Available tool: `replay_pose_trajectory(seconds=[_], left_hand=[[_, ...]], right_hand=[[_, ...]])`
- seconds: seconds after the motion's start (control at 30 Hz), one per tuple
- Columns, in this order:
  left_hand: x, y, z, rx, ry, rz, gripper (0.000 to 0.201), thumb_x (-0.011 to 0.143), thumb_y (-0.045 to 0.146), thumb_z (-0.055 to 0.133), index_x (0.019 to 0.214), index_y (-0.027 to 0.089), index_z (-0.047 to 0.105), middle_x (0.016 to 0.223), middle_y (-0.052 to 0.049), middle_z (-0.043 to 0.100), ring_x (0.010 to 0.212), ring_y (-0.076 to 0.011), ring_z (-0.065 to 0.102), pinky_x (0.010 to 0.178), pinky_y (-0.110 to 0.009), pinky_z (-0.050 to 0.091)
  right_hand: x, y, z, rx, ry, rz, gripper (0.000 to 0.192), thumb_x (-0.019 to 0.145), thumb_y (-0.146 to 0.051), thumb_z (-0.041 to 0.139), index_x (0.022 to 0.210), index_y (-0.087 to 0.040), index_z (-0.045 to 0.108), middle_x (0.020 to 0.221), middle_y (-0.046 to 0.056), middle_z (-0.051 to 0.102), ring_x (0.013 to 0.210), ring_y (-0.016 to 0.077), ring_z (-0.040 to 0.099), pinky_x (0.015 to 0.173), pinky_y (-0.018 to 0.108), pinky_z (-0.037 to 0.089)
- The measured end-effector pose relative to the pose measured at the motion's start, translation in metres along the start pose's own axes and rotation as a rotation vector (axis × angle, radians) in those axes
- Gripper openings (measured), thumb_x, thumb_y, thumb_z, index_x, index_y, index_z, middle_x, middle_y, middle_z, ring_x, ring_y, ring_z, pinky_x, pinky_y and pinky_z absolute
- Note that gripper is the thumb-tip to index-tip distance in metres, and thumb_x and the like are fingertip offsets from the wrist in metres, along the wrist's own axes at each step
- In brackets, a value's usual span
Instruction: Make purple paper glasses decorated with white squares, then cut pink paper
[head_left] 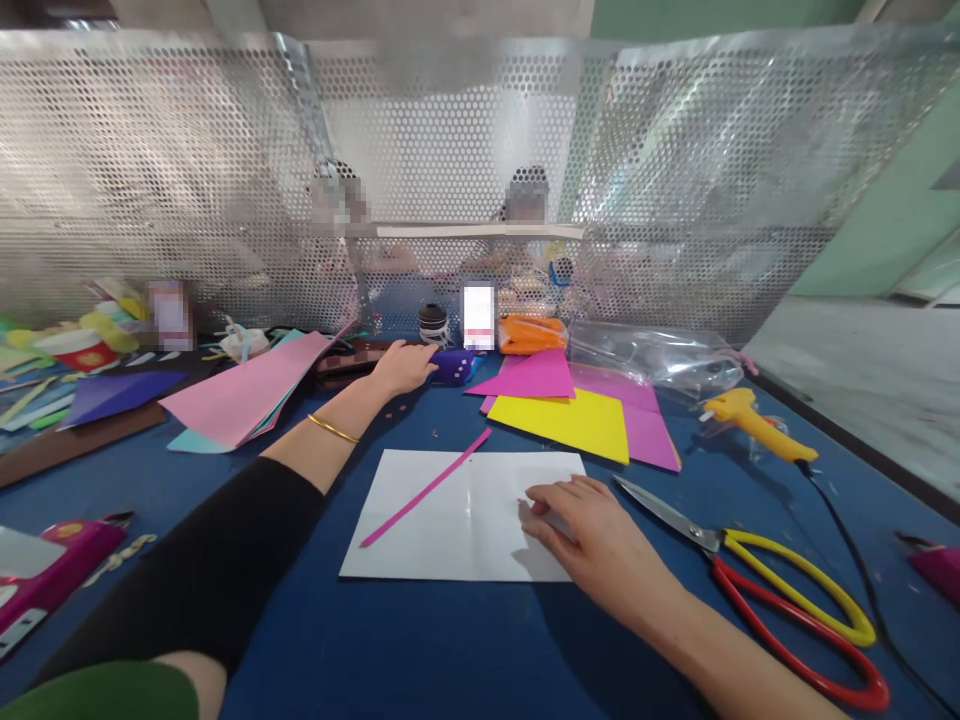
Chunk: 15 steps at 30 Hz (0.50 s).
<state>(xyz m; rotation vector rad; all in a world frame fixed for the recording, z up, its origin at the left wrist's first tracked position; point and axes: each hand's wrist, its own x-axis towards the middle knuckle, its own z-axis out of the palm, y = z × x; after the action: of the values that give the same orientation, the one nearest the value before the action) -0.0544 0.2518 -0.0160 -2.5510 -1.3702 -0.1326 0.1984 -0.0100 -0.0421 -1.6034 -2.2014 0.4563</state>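
Note:
My left hand [406, 368] reaches to the back of the table, its fingers stretched out over a blue-purple packet [453, 367]; the fingertips are partly hidden. Above the right part of a white sheet of paper [427, 555], my right hand [574, 520] has thumb and fingers bent together in a loose pinch. Whatever may sit between those tips is too small to name. A narrow magenta paper strip [426, 488] lies slanted across the sheet's left half. Beside my right hand rest large scissors [712, 542] with one yellow and one red handle, blades closed.
Yellow paper [562, 425], magenta paper [532, 375] and pink sheets [247, 385] lie behind the white sheet. A yellow glue gun [761, 423] with a black cord is at right. A phone [478, 315] stands before the perforated metal screen [442, 130]. People sit beyond it.

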Motion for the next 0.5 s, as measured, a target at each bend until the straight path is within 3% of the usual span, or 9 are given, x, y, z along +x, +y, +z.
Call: replay_pose_trajectory(seconds=[0.27,0.5], left_hand=[[0.007,-0.012,-0.016,-0.05,-0.108,0.043,0.038,0.093,0.035,0.061,0.126,0.018,0.057,0.127,-0.011,0.06,0.107,-0.0252,0.062,0.088,-0.047,0.054],[-0.003,-0.008,-0.021,-0.108,-0.073,-0.034,0.038,0.093,0.036,0.061,0.126,0.018,0.057,0.128,-0.011,0.059,0.108,-0.0255,0.062,0.089,-0.048,0.054]], right_hand=[[-0.001,0.003,-0.002,0.011,0.012,-0.003,0.016,0.092,-0.03,0.057,0.102,-0.022,0.067,0.096,0.004,0.075,0.097,0.0232,0.066,0.095,0.045,0.042],[-0.002,0.001,-0.002,-0.01,0.022,-0.024,0.017,0.092,-0.03,0.056,0.102,-0.022,0.068,0.095,0.004,0.075,0.095,0.0226,0.067,0.1,0.047,0.04]])
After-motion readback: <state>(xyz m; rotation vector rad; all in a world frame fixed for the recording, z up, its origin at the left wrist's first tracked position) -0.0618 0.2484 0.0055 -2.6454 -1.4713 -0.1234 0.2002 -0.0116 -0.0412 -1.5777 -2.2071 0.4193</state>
